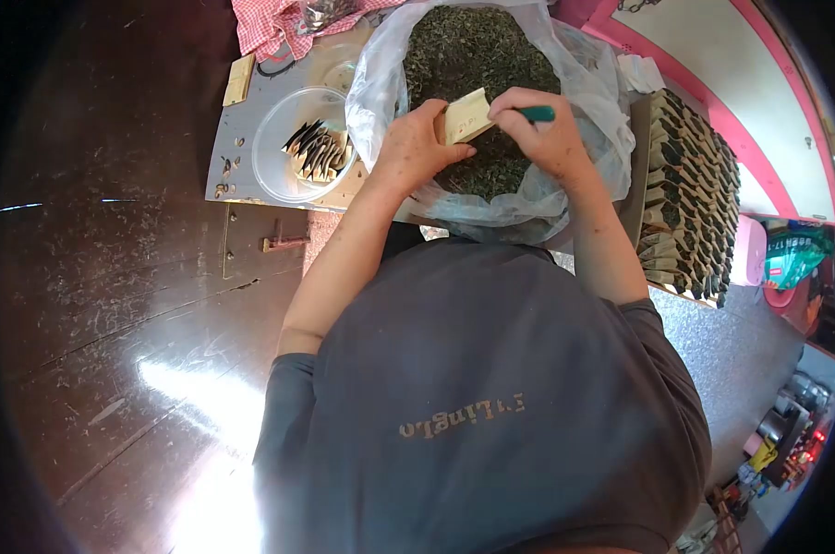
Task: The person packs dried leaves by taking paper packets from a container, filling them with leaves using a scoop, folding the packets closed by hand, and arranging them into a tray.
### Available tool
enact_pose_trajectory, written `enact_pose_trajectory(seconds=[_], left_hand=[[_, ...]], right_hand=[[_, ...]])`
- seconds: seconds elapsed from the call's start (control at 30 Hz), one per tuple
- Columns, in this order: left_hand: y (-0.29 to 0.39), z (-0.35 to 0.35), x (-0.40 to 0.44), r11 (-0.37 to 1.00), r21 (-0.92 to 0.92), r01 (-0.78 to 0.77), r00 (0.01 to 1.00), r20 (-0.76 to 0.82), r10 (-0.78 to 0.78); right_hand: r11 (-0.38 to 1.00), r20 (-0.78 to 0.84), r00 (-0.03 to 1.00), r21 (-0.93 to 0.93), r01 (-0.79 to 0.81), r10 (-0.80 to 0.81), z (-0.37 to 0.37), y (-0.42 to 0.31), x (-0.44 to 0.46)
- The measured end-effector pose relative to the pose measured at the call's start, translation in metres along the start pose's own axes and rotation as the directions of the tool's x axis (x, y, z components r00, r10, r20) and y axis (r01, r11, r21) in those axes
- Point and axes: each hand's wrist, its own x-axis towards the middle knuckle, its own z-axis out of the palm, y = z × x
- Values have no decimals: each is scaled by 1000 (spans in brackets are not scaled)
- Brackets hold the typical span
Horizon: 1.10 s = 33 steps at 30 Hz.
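My left hand (416,150) is closed on a small pale paper packet (466,117) with faint marks on its face, held tilted above loose dried leaves (478,46). My right hand (545,134) grips a tool with a short green handle (536,114), its fingertips at the packet's right edge. The tool's far end is hidden by the fingers and packet. Beneath both hands the leaves fill a large translucent plastic bag (378,69), its sides spread wide.
On the left of the table (225,157) stands a round clear tub (274,166) holding several dark, pointed pieces (318,148). Rows of pale packets with dark contents (685,194) stand at the right. A red checked cloth (270,32) lies at the back left.
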Motion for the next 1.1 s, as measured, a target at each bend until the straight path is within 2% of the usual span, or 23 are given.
enact_pose_trajectory(seconds=[0.03, 0.1, 0.13, 0.23, 0.27, 0.33, 0.37, 0.4, 0.47, 0.5, 0.53, 0.57, 0.7, 0.77, 0.83, 0.9, 0.97, 1.03, 1.1], left_hand=[[2, -2, 1, 1000, -22, 2, 1000, 16, -2], [2, -3, 1, 999, -44, 7, 999, 32, -5], [0, -3, 2, 997, -72, 13, 999, 31, -11], [-5, 1, 2, 992, -122, 15, 1000, 16, -13], [-6, 1, 2, 989, -145, 8, 1000, 0, -9], [-5, 0, 2, 990, -139, 17, 1000, -1, -17], [-5, 0, 1, 991, -133, 25, 1000, -2, -25], [-4, 0, 1, 991, -135, 26, 1000, -3, -26], [-5, -1, 2, 989, -145, 21, 1000, -5, -22], [-7, 0, 2, 989, -144, 25, 1000, -5, -26], [-9, 1, 2, 988, -152, 14, 1000, -18, -17], [-10, 2, 2, 987, -159, 1, 1000, -29, -6], [-13, 1, 3, 986, -168, 11, 1000, -25, -15], [-11, -1, 2, 983, -183, 34, 999, 5, -34], [-14, 1, 3, 983, -185, 16, 1000, -6, -17], [-15, 3, 3, 982, -190, -4, 1000, -16, 1], [-15, 4, 3, 986, -169, -1, 1000, -10, 0], [-8, 0, 2, 989, -145, 14, 1000, 0, -14], [-7, -1, 2, 992, -120, 34, 999, 11, -33]], right_hand=[[1000, 0, 1000, -1, -1, 1, -2, -6, 0], [987, -3, 991, -90, 130, -131, -5, -15, 0], [987, -1, 991, -90, 132, -132, -9, -18, 0], [999, -241, 970, 15, 39, -34, -30, -23, -6], [999, -240, 970, 15, 40, -35, -36, -19, -9], [984, -311, 939, -50, -169, 146, -45, -5, -16], [988, -317, 947, -123, -96, 52, -40, 11, -18], [988, -315, 948, -124, -96, 52, -32, 23, -22], [923, -182, 958, -276, -268, 223, -13, 43, -30], [923, -179, 958, -275, -268, 225, -3, 48, -31], [910, -152, 903, -39, -412, 402, 9, 51, -31], [821, -83, 825, 192, -538, 559, 16, 52, -30], [800, -115, 812, 294, -523, 573, 19, 53, -26], [795, -167, 811, 381, -472, 561, 5, 55, -24], [810, -219, 811, 392, -436, 543, -8, 53, -23], [794, -286, 807, 513, -326, 516, -21, 49, -20], [791, -318, 788, 521, -320, 528, -30, 40, -15], [809, -358, 812, 546, -219, 461, -36, 32, -11], [806, -346, 828, 560, -194, 440, -36, 29, -7]])
